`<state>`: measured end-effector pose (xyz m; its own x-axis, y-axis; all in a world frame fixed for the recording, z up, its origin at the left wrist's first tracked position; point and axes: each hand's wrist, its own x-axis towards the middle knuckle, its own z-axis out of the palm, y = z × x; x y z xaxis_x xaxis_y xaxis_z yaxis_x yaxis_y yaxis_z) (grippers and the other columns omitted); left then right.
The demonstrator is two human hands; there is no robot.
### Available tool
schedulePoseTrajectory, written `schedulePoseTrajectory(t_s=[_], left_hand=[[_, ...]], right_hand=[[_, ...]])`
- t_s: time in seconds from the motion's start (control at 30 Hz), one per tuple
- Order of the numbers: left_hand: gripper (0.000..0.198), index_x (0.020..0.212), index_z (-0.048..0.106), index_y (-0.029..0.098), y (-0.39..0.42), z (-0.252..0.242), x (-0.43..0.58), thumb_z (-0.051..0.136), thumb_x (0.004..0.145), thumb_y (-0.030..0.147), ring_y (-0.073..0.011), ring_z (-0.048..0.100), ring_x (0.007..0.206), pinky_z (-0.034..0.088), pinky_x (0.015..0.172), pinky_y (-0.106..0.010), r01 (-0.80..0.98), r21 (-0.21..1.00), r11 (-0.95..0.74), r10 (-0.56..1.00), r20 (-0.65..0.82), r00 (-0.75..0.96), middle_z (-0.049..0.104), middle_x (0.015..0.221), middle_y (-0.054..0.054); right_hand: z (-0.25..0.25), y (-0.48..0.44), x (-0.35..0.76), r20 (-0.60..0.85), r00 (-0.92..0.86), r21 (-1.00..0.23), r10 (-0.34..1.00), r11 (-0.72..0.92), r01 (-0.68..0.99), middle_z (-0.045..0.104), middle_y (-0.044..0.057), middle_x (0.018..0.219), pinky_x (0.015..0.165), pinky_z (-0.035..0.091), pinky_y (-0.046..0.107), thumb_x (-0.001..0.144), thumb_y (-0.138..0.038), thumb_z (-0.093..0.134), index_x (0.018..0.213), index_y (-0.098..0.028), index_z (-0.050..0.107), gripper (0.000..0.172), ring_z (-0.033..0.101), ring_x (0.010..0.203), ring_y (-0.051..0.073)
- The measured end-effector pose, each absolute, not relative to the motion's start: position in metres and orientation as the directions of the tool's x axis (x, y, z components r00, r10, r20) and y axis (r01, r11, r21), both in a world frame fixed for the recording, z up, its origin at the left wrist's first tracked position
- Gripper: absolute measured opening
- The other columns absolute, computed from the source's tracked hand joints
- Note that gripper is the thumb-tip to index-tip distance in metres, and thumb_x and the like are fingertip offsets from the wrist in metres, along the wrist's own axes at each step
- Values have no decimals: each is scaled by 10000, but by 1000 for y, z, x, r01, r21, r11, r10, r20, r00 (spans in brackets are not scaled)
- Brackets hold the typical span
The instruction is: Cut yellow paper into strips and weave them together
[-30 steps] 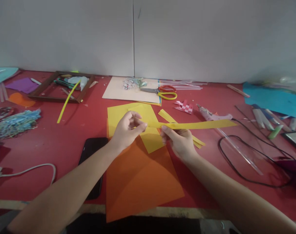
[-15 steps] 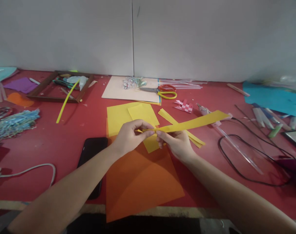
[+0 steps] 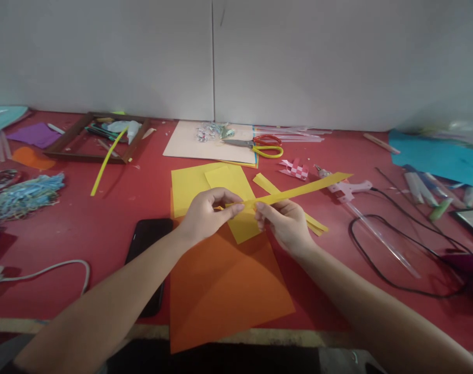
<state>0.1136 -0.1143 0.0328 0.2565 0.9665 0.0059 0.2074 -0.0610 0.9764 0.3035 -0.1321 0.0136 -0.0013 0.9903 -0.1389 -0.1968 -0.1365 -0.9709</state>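
Observation:
Between my two hands, a yellow paper strip is held above the table, its long free end pointing right and slightly up. My left hand pinches the strip's left end between thumb and fingers. Close beside it, my right hand grips the strip with thumb on top and fingers curled beneath. Under the hands lie yellow paper sheets over a large orange sheet. More yellow strips rest on the table, partly hidden behind my right hand.
Red-and-yellow-handled scissors lie on pale paper at the back. A pink glue gun with a black cable is to the right, near a pink woven paper piece. A black phone lies left; a wooden frame stands behind.
My right hand has slid a little right along the strip, away from my left fingertips. The strip's free end has turned and now looks narrower, uncovering the glue gun's handle.

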Motion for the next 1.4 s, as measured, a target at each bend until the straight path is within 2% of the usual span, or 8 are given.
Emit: schedulePoseTrajectory(t_s=[0.3, 0.47, 0.63, 0.83, 0.93, 1.03, 1.2, 1.4], left_hand=[[209, 864, 698, 189, -115, 33, 114, 726, 790, 383, -149, 651, 745, 518, 689, -272, 189, 980, -68, 968, 19, 252, 718, 853, -48], [236, 848, 688, 177, -113, 34, 112, 756, 759, 385, -150, 656, 687, 532, 670, -282, 173, 984, -50, 974, 9, 228, 720, 804, -49], [233, 863, 678, 175, -111, 32, 110, 746, 768, 377, -150, 655, 708, 528, 684, -281, 187, 981, -51, 969, 4, 245, 708, 810, -44], [253, 974, 695, 180, -115, 35, 111, 664, 843, 393, -179, 689, 857, 533, 786, -300, 263, 962, -72, 925, -34, 379, 735, 944, -59], [251, 924, 721, 177, -119, 40, 113, 663, 849, 409, -179, 698, 847, 540, 763, -281, 261, 961, -88, 886, -44, 462, 750, 909, -50], [223, 839, 729, 166, -122, 43, 114, 672, 849, 381, -163, 707, 791, 550, 738, -258, 251, 966, -66, 882, -61, 468, 756, 825, -36], [191, 827, 734, 161, -122, 43, 115, 709, 824, 350, -158, 725, 815, 566, 769, -241, 231, 973, 26, 860, -139, 491, 772, 841, -37], [204, 874, 735, 163, -121, 39, 114, 719, 815, 357, -159, 731, 798, 580, 762, -250, 179, 982, 64, 865, -144, 480, 774, 828, -38]], right_hand=[[13, -133, 304, -138, 3, -967, 990, -134, -218, 650, 7, 541, 413, 454, 244, 710, -346, 816, 622, -158, 682, 247, 545, 430, 106], [13, -130, 305, -108, 80, -955, 991, -81, -284, 662, -3, 552, 404, 441, 230, 713, -308, 824, 598, -174, 631, 262, 542, 418, 95], [13, -130, 307, -78, 79, -956, 994, -52, -288, 668, -6, 560, 408, 450, 215, 729, -303, 816, 613, -175, 625, 257, 552, 429, 91], [12, -135, 305, -56, -54, -981, 997, -65, -183, 662, -2, 558, 432, 477, 234, 740, -353, 800, 633, -166, 641, 268, 568, 425, 98], [13, -138, 302, -48, -153, -989, 987, -69, -134, 678, 9, 609, 452, 488, 245, 760, -362, 780, 707, -157, 693, 229, 578, 451, 102], [14, -138, 302, -33, -178, -988, 983, -60, -144, 650, -14, 584, 447, 463, 233, 773, -357, 771, 748, -167, 705, 203, 549, 445, 89], [12, -135, 304, -62, -148, -981, 987, -87, -173, 575, -48, 483, 419, 385, 217, 783, -376, 763, 647, -181, 651, 263, 497, 404, 73], [10, -133, 305, -85, -101, -983, 991, -100, -153, 544, -38, 442, 431, 352, 234, 777, -385, 766, 514, -175, 567, 391, 463, 393, 72]])
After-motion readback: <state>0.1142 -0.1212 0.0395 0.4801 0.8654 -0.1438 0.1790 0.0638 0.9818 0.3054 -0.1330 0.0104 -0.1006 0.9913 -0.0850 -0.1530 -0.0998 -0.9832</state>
